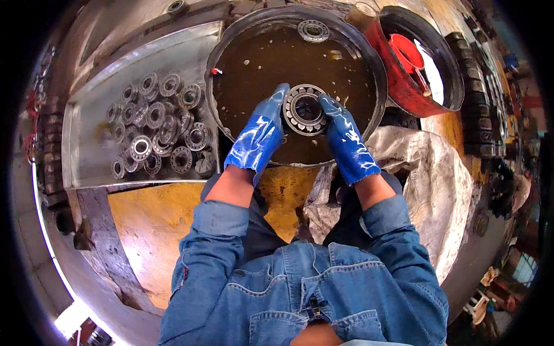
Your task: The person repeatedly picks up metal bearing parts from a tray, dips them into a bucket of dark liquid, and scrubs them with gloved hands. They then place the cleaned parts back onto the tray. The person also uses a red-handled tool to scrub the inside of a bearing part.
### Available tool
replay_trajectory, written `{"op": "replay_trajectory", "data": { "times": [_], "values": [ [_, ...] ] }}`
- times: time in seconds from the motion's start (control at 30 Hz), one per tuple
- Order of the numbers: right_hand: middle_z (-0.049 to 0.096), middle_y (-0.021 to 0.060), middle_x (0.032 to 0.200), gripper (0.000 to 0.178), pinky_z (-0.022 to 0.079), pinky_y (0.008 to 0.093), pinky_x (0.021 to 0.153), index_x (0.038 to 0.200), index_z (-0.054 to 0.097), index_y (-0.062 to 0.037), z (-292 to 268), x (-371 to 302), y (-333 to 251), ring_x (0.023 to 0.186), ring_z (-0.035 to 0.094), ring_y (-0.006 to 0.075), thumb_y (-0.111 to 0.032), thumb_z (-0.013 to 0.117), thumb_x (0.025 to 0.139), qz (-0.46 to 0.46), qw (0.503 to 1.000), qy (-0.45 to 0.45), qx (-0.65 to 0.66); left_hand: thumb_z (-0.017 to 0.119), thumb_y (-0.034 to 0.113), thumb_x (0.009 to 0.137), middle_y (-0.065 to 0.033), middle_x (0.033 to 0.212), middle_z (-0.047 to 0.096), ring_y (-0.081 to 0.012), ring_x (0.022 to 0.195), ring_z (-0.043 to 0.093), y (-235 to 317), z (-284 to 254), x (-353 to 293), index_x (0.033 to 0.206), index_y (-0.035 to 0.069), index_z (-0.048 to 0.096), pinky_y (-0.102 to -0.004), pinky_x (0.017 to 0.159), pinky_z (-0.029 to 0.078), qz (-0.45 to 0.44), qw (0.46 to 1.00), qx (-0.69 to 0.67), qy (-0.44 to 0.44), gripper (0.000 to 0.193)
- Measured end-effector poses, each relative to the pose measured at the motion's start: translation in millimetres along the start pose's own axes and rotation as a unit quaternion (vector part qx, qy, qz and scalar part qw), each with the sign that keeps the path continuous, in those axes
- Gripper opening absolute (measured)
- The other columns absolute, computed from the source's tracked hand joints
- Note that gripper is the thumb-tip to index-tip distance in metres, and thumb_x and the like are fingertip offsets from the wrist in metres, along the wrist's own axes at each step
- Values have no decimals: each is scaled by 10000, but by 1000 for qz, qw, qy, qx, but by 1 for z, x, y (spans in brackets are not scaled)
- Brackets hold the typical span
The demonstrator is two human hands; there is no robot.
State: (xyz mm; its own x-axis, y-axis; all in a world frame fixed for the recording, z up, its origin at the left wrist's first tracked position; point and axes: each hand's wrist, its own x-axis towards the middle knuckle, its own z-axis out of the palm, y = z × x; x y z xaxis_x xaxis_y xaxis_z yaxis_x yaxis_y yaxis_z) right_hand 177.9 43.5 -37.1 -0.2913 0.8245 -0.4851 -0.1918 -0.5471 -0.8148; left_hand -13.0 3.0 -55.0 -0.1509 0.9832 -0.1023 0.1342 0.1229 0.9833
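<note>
Between my two blue-gloved hands I hold a large metal roller bearing (305, 124), its ring of rollers turned up toward me. My left hand (264, 124) grips its left edge, thumb side up, and my right hand (343, 130) closes on the right edge. The bearing is over a wide round basin (211, 109) of murky brown liquid. Another bearing (313, 31) rests at the basin's far rim. The undersides of my fingers are hidden by the gloves and the bearing.
Left of the basin, a metal tray (86, 150) carries a heap of smaller bearings (156, 115). To the right stands a red drum (398, 86) with a red container (405, 53) in it. A stained cloth (433, 173) lies near my right arm. Stacked dark rings (476, 98) line the far right.
</note>
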Motion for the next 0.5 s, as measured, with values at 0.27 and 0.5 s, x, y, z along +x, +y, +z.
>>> {"op": "replay_trajectory", "data": {
  "times": [0.27, 0.5],
  "values": [
    [719, 72, 1158, 486, 532, 278, 919, 1274, 667, 3, -5, -5, -1, 1020, 661, 132, -423, 547, 1072, -29, 999, 20, -32, 701, 319, 993, -77, 1143, 739, -142, 1036, 659, 6, 3, 2, 1246, -23, 701, -288, 953, 510, -98, 950, -280, -98, 425],
    [718, 73, 1166, 492, 531, 271, 923, 1278, 664, 12, -5, -3, -4, 1021, 663, 133, -420, 536, 1080, -42, 997, 30, -48, 699, 310, 993, -76, 1126, 743, -140, 1011, 664, -30, 24, 14, 1234, -15, 707, -288, 935, 517, -67, 959, -256, -97, 405]
  ]
}}
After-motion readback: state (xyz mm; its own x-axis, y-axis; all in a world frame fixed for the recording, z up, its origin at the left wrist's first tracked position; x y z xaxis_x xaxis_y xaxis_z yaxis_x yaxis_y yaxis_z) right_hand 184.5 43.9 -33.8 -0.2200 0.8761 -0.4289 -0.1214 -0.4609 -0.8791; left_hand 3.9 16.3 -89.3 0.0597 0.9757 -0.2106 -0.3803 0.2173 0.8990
